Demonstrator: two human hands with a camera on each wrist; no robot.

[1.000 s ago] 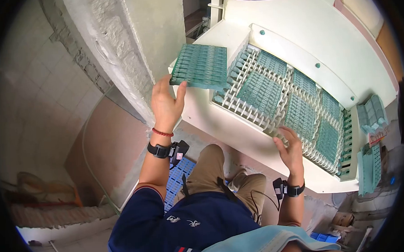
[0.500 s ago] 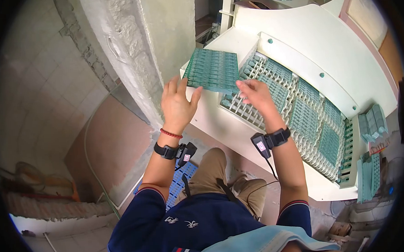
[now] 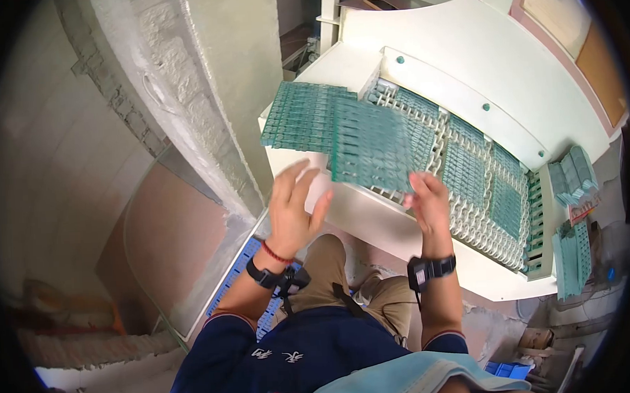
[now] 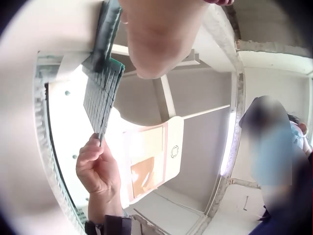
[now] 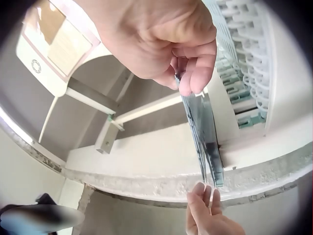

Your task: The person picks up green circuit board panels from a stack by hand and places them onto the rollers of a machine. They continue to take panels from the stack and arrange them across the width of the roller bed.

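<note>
A thin green circuit-board panel (image 3: 369, 145), marked off in rows, hangs tilted over the near left part of the machine's conveyor. My right hand (image 3: 431, 198) pinches its near right corner between thumb and fingers, as the right wrist view also shows. Close to the panel's near left corner is my left hand (image 3: 294, 208), fingers loosely bent and thumb apart, holding nothing. Behind and left of the held panel, a stack of similar panels (image 3: 297, 116) lies on the machine's white ledge, partly covered by it in the head view.
The white machine (image 3: 428, 44) has a conveyor of pale rollers (image 3: 464, 221), with several green panels lying on it. More green panels (image 3: 574, 255) stand at its right end. A rough wall edge (image 3: 205, 96) rises at left, and a blue perforated crate (image 3: 244, 270) sits below.
My right hand came across to the stack, took hold of the top panel's corner and drew it right and toward me. My left hand drew back from the stack with its fingers loose.
</note>
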